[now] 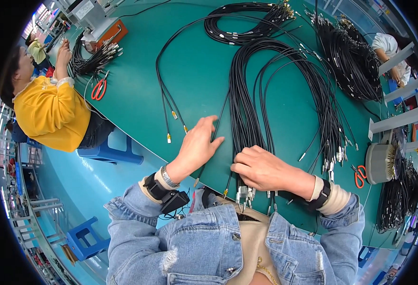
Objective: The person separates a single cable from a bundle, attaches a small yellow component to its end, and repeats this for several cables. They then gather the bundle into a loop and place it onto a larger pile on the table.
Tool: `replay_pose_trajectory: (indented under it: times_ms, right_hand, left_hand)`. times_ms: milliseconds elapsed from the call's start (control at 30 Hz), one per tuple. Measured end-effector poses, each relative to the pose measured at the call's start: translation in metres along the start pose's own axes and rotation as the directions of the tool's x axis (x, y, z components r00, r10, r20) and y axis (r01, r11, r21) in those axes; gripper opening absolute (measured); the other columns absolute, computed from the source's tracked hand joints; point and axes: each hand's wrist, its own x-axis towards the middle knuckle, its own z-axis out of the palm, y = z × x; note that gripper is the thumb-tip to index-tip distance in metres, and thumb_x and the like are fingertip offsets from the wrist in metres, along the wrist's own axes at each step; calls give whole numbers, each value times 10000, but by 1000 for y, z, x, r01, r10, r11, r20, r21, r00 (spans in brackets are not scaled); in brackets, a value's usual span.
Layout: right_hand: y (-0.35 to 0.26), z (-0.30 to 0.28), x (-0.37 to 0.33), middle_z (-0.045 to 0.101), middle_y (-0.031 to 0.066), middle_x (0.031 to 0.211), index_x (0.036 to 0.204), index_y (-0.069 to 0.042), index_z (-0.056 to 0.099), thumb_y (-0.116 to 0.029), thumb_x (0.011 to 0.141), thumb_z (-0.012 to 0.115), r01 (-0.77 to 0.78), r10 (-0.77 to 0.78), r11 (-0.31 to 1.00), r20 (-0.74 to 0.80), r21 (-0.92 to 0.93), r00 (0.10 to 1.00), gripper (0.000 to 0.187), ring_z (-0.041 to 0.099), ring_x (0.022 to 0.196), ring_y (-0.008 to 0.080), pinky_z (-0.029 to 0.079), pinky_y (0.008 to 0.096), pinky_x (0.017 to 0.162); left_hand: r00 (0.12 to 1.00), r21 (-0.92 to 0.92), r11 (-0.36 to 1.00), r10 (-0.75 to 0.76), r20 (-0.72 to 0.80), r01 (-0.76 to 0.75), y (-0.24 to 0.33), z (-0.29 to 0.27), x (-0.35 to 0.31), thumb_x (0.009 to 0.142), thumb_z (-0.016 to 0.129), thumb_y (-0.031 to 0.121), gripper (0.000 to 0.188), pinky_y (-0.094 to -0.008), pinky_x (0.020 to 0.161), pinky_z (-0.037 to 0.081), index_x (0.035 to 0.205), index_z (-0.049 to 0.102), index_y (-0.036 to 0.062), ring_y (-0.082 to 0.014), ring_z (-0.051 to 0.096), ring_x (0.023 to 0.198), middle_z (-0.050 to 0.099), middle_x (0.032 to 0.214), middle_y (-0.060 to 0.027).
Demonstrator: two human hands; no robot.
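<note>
A thick bundle of black cables [240,95] arches over the green table in front of me, its connector ends near the table's front edge. My right hand [261,166] closes on the near end of that bundle, just above the metal connectors [244,194]. To its left my left hand [197,145] is held over the table with fingers apart, nothing seen in it. Beside its fingers lie loose cables with yellow-marked metal tips [174,115]. The other end of the bundle spreads out on the right in white-tagged ends [335,154].
A coiled cable bundle [218,28] lies at the back, and a large heap [349,61] at the far right. Red-handled scissors [360,176] and a round grey device [380,164] stand right. At left, a person in yellow [52,111] sits beside more scissors [99,89].
</note>
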Motion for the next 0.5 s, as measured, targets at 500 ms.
replay_pose_trajectory:
  times_ms: [500]
  right_hand:
    - [-9, 1, -13, 507, 83, 774, 729, -33, 571, -238, 776, 661, -258, 263, 965, -188, 50, 946, 228, 486, 781, 250, 385, 364, 679]
  left_hand:
    - [869, -544, 709, -206, 450, 450, 15, 8, 20, 867, 635, 193, 239, -281, 640, 468, 963, 541, -6, -112, 590, 759, 600, 880, -49]
